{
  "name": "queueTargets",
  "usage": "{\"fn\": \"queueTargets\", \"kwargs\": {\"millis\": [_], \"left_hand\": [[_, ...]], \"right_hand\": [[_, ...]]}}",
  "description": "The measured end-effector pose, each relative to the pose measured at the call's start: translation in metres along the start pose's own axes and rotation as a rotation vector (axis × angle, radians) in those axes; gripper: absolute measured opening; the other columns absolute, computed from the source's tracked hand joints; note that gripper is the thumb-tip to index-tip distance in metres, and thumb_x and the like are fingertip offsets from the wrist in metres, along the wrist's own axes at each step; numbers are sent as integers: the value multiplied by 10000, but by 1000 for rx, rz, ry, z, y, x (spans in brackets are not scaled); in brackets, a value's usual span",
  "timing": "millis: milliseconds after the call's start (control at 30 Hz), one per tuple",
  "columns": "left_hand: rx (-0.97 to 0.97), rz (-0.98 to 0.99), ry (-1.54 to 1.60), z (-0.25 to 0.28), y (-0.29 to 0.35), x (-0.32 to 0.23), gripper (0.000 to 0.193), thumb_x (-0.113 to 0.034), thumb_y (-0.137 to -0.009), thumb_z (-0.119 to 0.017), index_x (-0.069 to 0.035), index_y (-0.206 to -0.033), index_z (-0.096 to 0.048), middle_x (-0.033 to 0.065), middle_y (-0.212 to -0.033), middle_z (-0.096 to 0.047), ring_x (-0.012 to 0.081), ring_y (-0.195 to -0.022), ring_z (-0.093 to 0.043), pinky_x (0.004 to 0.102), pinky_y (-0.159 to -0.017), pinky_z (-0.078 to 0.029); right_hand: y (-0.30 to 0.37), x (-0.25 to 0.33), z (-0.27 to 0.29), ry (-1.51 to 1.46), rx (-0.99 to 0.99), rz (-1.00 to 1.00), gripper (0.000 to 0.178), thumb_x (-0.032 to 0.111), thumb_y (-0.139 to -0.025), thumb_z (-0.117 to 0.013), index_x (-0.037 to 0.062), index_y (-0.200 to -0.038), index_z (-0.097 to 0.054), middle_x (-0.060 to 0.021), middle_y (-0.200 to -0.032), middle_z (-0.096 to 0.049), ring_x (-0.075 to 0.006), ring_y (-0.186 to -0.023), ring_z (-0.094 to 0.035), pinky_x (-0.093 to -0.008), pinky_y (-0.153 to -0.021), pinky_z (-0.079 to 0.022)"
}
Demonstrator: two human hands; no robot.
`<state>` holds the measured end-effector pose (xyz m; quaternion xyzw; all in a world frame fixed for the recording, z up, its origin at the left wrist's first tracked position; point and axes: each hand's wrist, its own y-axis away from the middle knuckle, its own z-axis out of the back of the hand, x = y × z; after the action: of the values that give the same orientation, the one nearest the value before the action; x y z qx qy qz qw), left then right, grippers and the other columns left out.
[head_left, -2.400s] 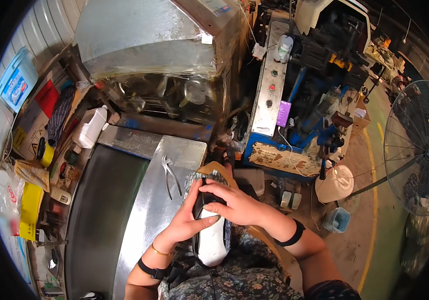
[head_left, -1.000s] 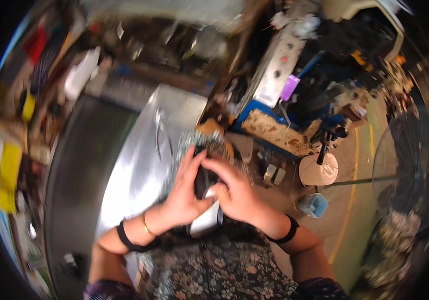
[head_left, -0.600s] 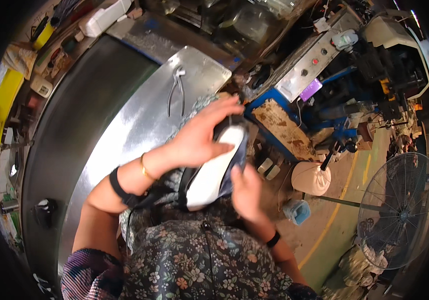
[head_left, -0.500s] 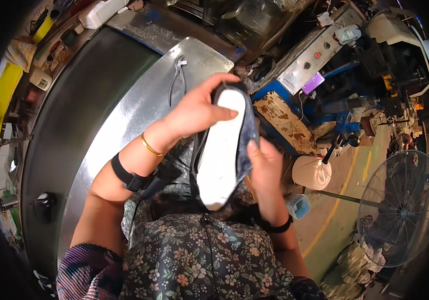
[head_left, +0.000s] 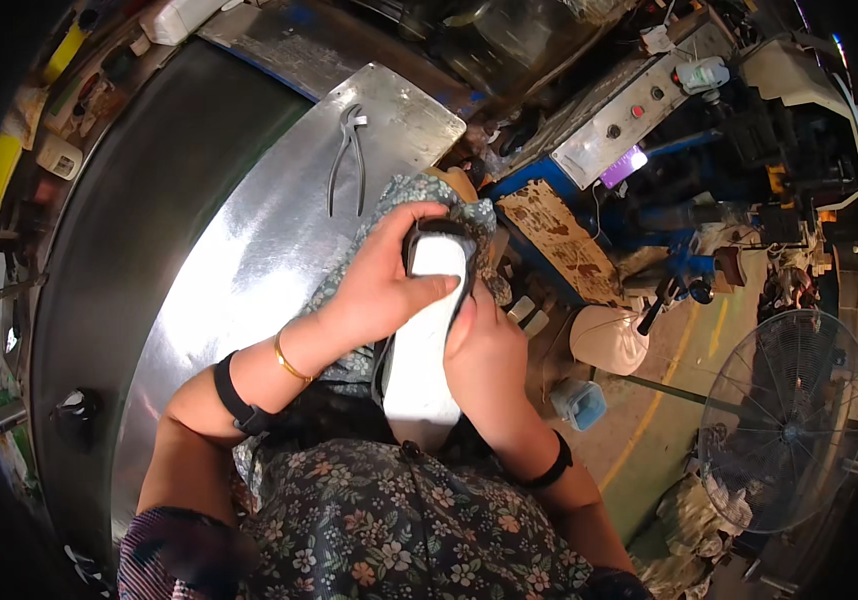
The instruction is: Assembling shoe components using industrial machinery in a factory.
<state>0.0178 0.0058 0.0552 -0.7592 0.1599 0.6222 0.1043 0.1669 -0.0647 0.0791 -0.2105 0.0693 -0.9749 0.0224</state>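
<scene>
A dark shoe upper [head_left: 412, 243] sits around a white, sole-shaped bottom [head_left: 423, 350], held in front of my lap with the white side facing up. My left hand [head_left: 384, 285] is closed round its far end, the thumb pressing on the white surface. Along the right edge, my right hand [head_left: 489, 355] grips the dark rim, its thumb and fingers pinched together. The near end of the shoe lies close to my flowered apron [head_left: 389, 520]. A pair of metal pincers [head_left: 348, 165] rests on the shiny metal tabletop [head_left: 219, 260], beyond my left hand.
A dark conveyor belt [head_left: 114, 260] curves along the left. At the upper right stands a machine with a button panel [head_left: 609, 125] and a rusty plate [head_left: 564, 240]. A white container [head_left: 609, 338], a blue bin [head_left: 579, 403] and a large fan [head_left: 789, 430] are at the right.
The shoe has moved down and slightly left, nearer my lap. My right hand has shifted inward along its edge, and less of the dark fabric shows at the right.
</scene>
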Motion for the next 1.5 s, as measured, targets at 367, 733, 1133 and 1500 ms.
{"fn": "queueTargets", "kwargs": {"millis": [367, 733, 1133, 1500], "left_hand": [[33, -3, -203, -11, -7, 6, 675, -14, -781, -749, -33, -1375, -428, 123, -1241, -519, 219, -1161, -519, 328, -991, -445], [-313, 104, -1287, -4, 39, -24, 303, -262, -993, -492, 0, -969, -642, 160, -832, -704, 336, -737, -696, 430, -687, -565], [-282, 51, -785, -16, 99, 15, 490, -341, -1063, -370, 37, -1362, -457, 283, -1043, -654, 366, -992, -656, 419, -904, -504], [123, 283, 343, 2, -5, -17, 559, -523, -1046, -365, -76, -1325, -550, 47, -1197, -615, 140, -1075, -582, 295, -972, -467]], "right_hand": [[51, -49, -24, -914, 405, -219, 583, 333, -1077, -286, -9, -1538, -187, -186, -1502, -384, -267, -1393, -375, -358, -1141, -287], [16, 14, 3, -867, 375, -180, 821, 256, -1012, -553, -77, -1517, 2, -309, -1434, -412, -375, -1293, -475, -396, -1057, -390], [44, 12, -33, -1107, 80, -111, 725, 183, -1016, -510, -29, -1538, -55, -226, -1468, -372, -284, -1320, -427, -375, -1079, -362], [62, -12, -17, -835, 281, 42, 763, 295, -1037, -470, -62, -1531, -11, -289, -1534, -282, -380, -1396, -357, -401, -1123, -311]]}}
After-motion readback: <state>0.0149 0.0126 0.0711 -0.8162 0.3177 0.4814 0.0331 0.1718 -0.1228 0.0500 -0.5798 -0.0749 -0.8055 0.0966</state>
